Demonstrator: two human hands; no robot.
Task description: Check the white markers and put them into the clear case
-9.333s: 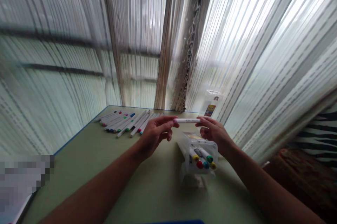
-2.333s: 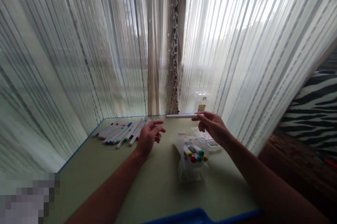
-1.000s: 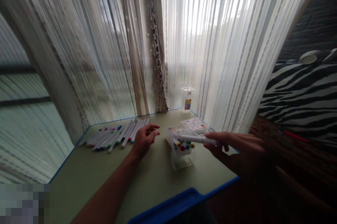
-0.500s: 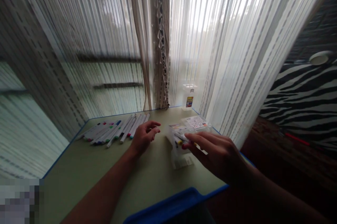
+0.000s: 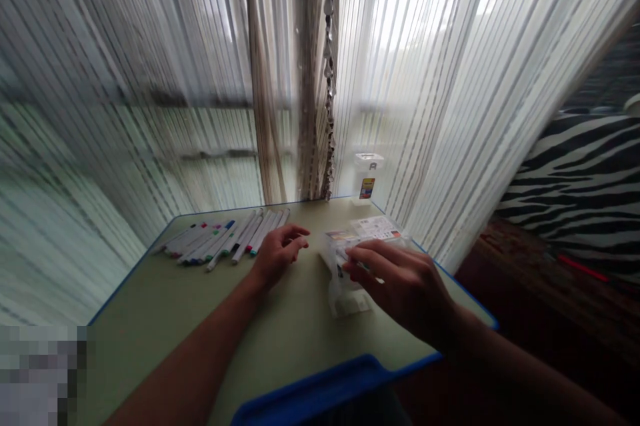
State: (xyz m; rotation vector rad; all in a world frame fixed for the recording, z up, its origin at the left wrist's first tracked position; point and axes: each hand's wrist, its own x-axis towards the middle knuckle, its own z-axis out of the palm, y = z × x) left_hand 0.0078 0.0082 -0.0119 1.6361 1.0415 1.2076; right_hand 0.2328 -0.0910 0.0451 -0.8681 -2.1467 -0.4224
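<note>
My left hand (image 5: 277, 253) hovers over the table just right of the marker row, its fingers loosely curved and apart with nothing in them. Several white markers (image 5: 200, 243) with coloured ends lie side by side at the left. At the clear plastic case (image 5: 345, 296), my right hand (image 5: 395, 273) has its thumb and fingers closed around a white marker, mostly hidden by the fingers. The case lies tipped on the table with its open end facing left. Other marker ends inside it are partly covered by my hand.
A clear plastic box (image 5: 367, 179) with a yellow-and-blue label stands at the table's far corner. Beside the case is a printed white sheet or label (image 5: 377, 227). The green tabletop (image 5: 280, 353) has a blue rim, and striped curtains hang behind it.
My right hand has moved slightly left and closer over the case, and its marker is now more hidden. My left hand keeps its pose. The view has shifted a little.
</note>
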